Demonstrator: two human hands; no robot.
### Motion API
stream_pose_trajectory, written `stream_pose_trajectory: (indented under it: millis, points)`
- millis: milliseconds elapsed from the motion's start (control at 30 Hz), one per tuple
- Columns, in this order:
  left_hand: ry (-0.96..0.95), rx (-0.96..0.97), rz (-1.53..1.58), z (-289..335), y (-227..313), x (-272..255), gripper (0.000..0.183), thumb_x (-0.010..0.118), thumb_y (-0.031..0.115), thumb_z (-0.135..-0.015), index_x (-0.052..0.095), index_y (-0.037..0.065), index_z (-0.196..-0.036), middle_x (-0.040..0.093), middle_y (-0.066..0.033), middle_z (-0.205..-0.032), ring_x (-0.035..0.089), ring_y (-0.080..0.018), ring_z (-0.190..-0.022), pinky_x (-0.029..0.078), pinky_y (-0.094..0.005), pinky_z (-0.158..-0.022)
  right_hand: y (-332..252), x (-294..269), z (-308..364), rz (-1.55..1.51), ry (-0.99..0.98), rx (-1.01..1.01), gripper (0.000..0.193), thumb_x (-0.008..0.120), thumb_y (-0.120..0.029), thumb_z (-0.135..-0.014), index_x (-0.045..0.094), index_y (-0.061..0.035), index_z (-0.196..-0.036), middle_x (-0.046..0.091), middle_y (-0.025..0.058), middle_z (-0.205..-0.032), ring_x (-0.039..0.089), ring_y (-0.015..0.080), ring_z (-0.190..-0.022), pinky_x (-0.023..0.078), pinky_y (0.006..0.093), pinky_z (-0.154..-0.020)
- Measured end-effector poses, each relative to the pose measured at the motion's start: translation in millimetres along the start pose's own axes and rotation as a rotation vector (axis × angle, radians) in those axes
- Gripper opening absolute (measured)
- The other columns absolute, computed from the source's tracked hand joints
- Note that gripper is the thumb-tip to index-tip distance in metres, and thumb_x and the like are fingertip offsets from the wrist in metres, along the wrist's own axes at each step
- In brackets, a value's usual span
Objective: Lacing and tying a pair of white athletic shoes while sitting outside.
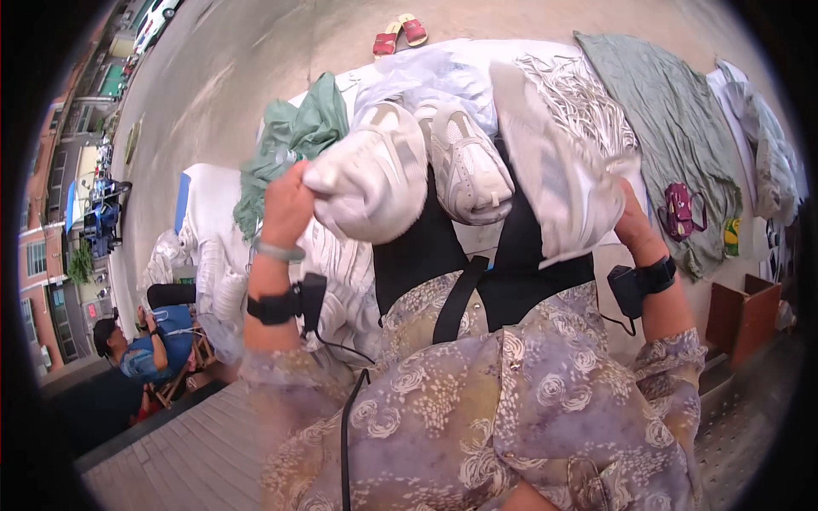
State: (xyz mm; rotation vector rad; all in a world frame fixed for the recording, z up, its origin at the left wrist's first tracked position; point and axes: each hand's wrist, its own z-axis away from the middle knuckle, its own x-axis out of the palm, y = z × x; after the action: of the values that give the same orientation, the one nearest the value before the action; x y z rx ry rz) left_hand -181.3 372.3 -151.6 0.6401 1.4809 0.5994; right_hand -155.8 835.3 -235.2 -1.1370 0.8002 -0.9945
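Observation:
My left hand (288, 209) is closed on the edge of a whitish shoe upper (368, 180), which is smeared by motion. On the other side, my right hand (635, 223) grips the lower edge of a second pale shoe upper (567, 183) with grey panels, also blurred. Between them a white and beige sneaker (467, 162) with a mesh toe rests above my lap, its toe toward me. Neither hand touches this sneaker. The fingertips are partly hidden behind the pieces they hold.
Bunched white laces (588, 106) lie beyond the right-hand piece, beside a green sheet (660, 111) bearing a purple bag (679, 211). Green cloth (298, 136) and stacked white pieces (223, 285) are at left. A brown box (743, 319) stands right; a person (158, 345) sits far left.

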Motion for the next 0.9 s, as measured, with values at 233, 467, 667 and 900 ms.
stream_pose_trajectory:
  millis: [233, 467, 667, 900]
  points:
    - [0.102, -0.419, 0.536, -42.6, 10.3, 9.6, 0.025, 0.048, 0.027, -0.086, 0.059, 0.004, -0.087, 0.060, -0.0055, -0.065, 0.050, -0.0107, -0.047, 0.037, -0.0223, -0.042, -36.7, 29.2, -14.2, 0.131, -0.098, -0.137, 0.024, 0.057, -0.007, -0.085, 0.060, -0.0026, -0.108, 0.063, 0.0051, -0.090, 0.058, 0.0112, -0.080, 0.046, 0.0233, -0.072]
    - [0.021, -0.133, 0.779, -25.4, 82.9, 38.7, 0.023, 0.054, 0.025, -0.084, 0.059, 0.003, -0.091, 0.059, -0.0040, -0.063, 0.054, -0.0078, -0.047, 0.041, -0.0184, -0.041, -34.5, 73.0, -29.6, 1.104, 0.156, -0.311, 0.012, 0.047, -0.014, -0.085, 0.050, -0.0041, -0.080, 0.056, 0.0153, -0.069, 0.057, 0.0347, -0.066, 0.043, 0.0442, -0.057]
    - [-0.035, -0.057, 0.616, -9.4, 88.8, 54.8, 0.024, 0.047, 0.023, -0.089, 0.058, 0.002, -0.091, 0.058, -0.0027, -0.062, 0.051, -0.0060, -0.048, 0.041, -0.0186, -0.043, 5.5, 94.8, -39.5, 1.197, 0.196, -0.171, 0.010, 0.046, -0.015, -0.086, 0.049, -0.0061, -0.086, 0.056, 0.0140, -0.074, 0.057, 0.0354, -0.067, 0.045, 0.0444, -0.060]
    - [-0.020, -0.030, 0.532, 9.1, 79.6, 71.1, 0.022, 0.046, 0.018, -0.087, 0.057, 0.001, -0.093, 0.055, -0.0036, -0.058, 0.050, -0.0078, -0.048, 0.040, -0.0220, -0.046, 38.4, 95.9, -59.4, 0.889, 0.221, -0.135, 0.015, 0.045, -0.017, -0.089, 0.052, -0.0056, -0.095, 0.056, 0.0178, -0.081, 0.057, 0.0369, -0.075, 0.045, 0.0447, -0.067]
